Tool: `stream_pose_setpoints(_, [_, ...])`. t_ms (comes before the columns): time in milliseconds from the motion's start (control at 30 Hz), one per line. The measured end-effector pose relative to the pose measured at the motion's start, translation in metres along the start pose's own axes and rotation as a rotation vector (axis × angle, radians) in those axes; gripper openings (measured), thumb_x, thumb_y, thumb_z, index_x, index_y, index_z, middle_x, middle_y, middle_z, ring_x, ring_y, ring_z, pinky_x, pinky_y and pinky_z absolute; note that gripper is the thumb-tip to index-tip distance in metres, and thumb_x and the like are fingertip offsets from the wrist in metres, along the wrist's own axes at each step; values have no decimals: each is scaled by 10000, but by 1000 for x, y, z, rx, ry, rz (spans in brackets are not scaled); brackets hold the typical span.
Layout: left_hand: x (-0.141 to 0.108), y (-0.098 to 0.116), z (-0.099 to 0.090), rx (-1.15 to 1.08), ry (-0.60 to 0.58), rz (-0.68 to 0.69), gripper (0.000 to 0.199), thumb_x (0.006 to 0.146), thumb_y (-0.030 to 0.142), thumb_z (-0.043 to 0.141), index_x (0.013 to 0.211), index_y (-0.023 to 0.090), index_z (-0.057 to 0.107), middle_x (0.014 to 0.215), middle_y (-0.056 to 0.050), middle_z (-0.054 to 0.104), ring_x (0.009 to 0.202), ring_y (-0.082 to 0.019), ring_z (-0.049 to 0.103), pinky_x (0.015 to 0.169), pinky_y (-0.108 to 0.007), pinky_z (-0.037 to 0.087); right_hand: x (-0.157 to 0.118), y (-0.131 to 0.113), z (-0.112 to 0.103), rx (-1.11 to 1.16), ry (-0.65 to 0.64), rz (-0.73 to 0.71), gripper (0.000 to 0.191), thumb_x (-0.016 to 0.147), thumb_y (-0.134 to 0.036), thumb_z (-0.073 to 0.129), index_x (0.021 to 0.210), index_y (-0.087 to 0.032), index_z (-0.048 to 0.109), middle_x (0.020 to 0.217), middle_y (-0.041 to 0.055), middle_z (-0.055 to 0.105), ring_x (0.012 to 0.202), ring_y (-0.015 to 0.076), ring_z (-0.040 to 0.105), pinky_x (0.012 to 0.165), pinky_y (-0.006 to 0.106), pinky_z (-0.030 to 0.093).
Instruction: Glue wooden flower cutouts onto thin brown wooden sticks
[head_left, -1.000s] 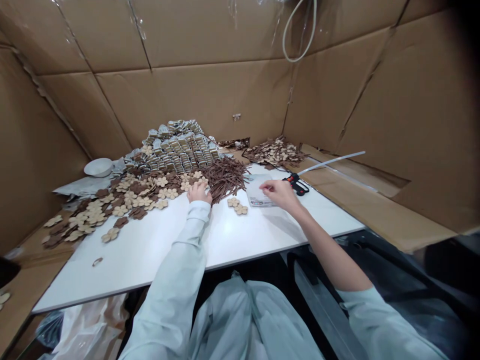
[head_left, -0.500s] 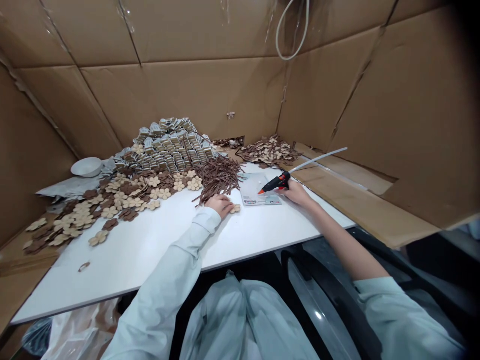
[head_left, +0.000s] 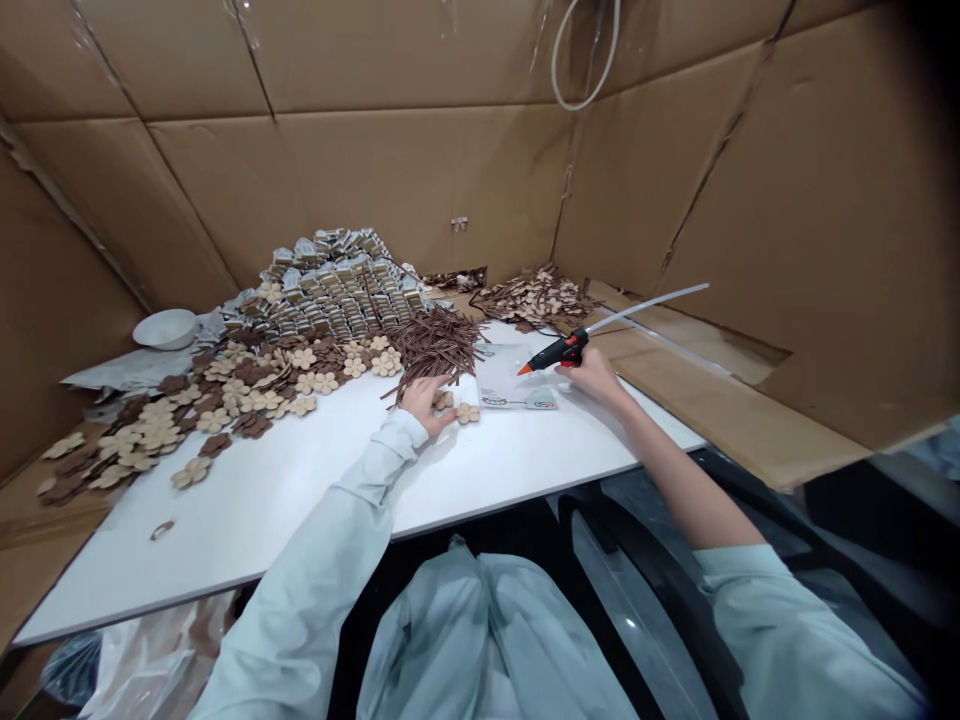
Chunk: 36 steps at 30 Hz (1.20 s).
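My right hand (head_left: 594, 376) is wrapped round the grip of a black hot glue gun (head_left: 561, 350) with an orange tip. A long translucent glue stick (head_left: 652, 302) sticks out of its back. The tip points left above a clear printed plastic sheet (head_left: 517, 392) on the tabletop. My left hand (head_left: 424, 402) rests on the table with thumb and fingers apart around a small beige flower piece (head_left: 444, 400). Another beige flower (head_left: 467, 412) lies just right of the thumb. Thin brown strips (head_left: 435, 345) are heaped right behind the left hand.
Beige and brown flower pieces (head_left: 157, 430) spread over the left of the white table (head_left: 300, 500). Behind them rises a stack of small packets (head_left: 337, 290) and a white bowl (head_left: 165, 329). More brown and beige pieces (head_left: 536, 297) are piled at the back. Cardboard walls (head_left: 375, 170) enclose the table.
My left hand has shifted slightly left and its fingers have spread, uncovering a second flower piece. The glue gun has lifted a little, its tip still over the plastic sheet.
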<state>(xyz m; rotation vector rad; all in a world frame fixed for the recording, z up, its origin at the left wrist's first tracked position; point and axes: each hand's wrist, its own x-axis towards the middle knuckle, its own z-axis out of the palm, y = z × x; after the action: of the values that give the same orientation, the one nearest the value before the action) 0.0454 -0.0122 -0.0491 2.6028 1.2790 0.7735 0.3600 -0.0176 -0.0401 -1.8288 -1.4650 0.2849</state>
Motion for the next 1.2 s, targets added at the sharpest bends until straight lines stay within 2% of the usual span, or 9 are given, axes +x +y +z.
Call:
stream_pose_setpoints(100, [0, 3, 3, -30, -117, 13, 704, 604, 414, 572, 1216, 131, 368, 1171, -120, 483, 1096, -265, 416, 951, -418, 294, -5, -12, -1, -43, 16, -24, 291, 573, -313, 579, 803, -139, 535, 729, 59, 587, 704, 218, 561, 645, 325, 426])
stream_pose_setpoints(200, [0, 4, 5, -90, -180, -38, 751, 603, 379, 571, 1254, 118, 302, 1163, -119, 491, 1023, -237, 479, 908, -369, 355, -10, -33, 1, -83, 26, -84, 384, 551, -364, 621, 842, -130, 530, 760, 72, 599, 718, 217, 563, 650, 317, 429])
stream_pose_setpoints(333, [1, -3, 4, -130, -168, -25, 788, 565, 308, 604, 1260, 127, 280, 1207, -111, 452, 1043, -229, 464, 884, -339, 377, -18, -65, 13, -178, 19, -194, 361, 605, -366, 588, 876, -139, 517, 805, 84, 601, 762, 225, 559, 662, 316, 425])
stream_pose_setpoints(433, [2, -11, 0, -99, -168, -39, 878, 506, 350, 659, 1263, 129, 271, 1216, -124, 438, 1069, -261, 438, 888, -368, 359, -27, -84, 29, -257, 1, -337, 324, 658, -310, 533, 932, -144, 490, 851, 96, 590, 798, 234, 547, 671, 317, 419])
stream_pose_setpoints(533, [2, -14, -6, -38, -153, -87, 930, 449, 418, 697, 1247, 157, 297, 1126, -106, 514, 1012, -278, 467, 861, -399, 350, -37, -95, 44, -324, -15, -467, 304, 695, -263, 475, 970, -134, 460, 909, 113, 567, 818, 239, 529, 681, 319, 410])
stream_pose_setpoints(700, [-2, -12, -14, -15, -192, -207, 850, 483, 454, 676, 1209, 180, 329, 875, -26, 620, 850, -228, 535, 775, -366, 374, -48, -100, 56, -446, -43, -535, 282, 732, -219, 416, 989, -104, 439, 946, 139, 527, 820, 241, 502, 692, 328, 390])
stream_pose_setpoints(967, [-1, -13, -12, -48, -179, -201, 803, 502, 431, 668, 1189, 180, 338, 827, 1, 633, 722, -163, 563, 697, -295, 398, -50, -98, 58, -493, -48, -529, 295, 733, -186, 423, 1007, -78, 432, 957, 149, 506, 844, 252, 485, 708, 337, 375])
stream_pose_setpoints(1200, [-2, -10, -15, -35, -172, -199, 789, 493, 438, 673, 1173, 188, 358, 820, -1, 635, 772, -176, 566, 700, -291, 400, -53, -100, 59, -512, -46, -521, 308, 712, -137, 427, 1012, -73, 434, 963, 154, 498, 850, 256, 482, 705, 342, 366])
